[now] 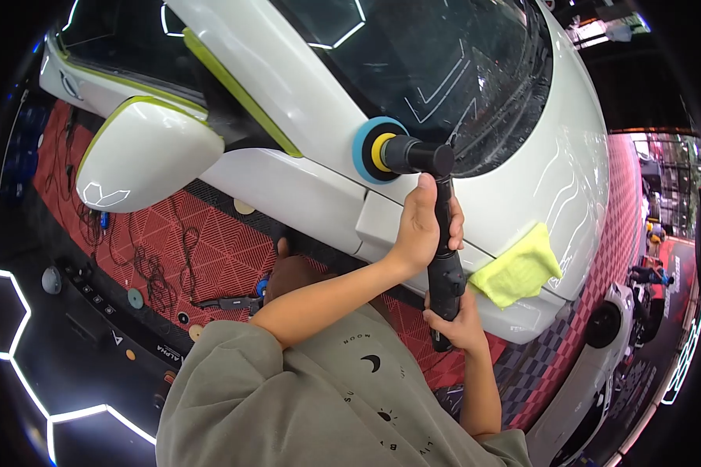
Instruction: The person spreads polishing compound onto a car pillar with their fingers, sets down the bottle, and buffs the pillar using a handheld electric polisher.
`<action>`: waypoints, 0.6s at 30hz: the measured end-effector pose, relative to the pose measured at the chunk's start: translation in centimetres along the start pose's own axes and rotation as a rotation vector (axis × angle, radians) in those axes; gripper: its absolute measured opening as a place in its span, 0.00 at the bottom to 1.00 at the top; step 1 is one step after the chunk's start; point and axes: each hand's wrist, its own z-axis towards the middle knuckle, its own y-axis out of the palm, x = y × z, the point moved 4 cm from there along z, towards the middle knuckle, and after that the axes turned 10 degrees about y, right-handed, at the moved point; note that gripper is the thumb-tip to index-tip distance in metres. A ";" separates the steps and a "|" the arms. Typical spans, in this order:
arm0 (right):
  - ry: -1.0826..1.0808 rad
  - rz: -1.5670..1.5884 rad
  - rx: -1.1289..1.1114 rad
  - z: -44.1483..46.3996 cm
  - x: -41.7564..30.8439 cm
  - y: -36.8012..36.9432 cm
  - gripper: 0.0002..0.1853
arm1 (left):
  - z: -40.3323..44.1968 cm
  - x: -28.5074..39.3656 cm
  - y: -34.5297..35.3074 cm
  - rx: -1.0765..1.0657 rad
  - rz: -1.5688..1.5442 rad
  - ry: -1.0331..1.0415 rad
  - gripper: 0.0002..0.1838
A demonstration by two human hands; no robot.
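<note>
Both hands are on a black handheld polisher. My left hand is wrapped round its neck just below the head, and my right hand grips the lower body. A round blue pad with a yellow backing is on the polisher's head, at the white car's panel beside the windshield; whether it presses on the paint I cannot tell. To the right of the polisher, a yellow-green cloth lies on the car's front corner.
The side mirror juts out at the left. Cables, another tool and loose pads lie on and beside the red floor mat. Another white car stands at the right, with a person in the distance.
</note>
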 end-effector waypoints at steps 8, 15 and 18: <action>0.047 -0.006 0.076 -2.9 4.4 -3.4 0.30 | -1.8 -5.4 2.6 -0.013 -0.045 -0.107 0.37; 0.151 0.030 0.147 -5.4 5.4 -5.7 0.29 | -2.3 -8.6 4.6 -0.033 -0.098 -0.185 0.36; 0.160 -0.003 0.139 -6.2 4.3 -5.6 0.29 | -2.9 -8.3 4.6 -0.031 -0.112 -0.194 0.36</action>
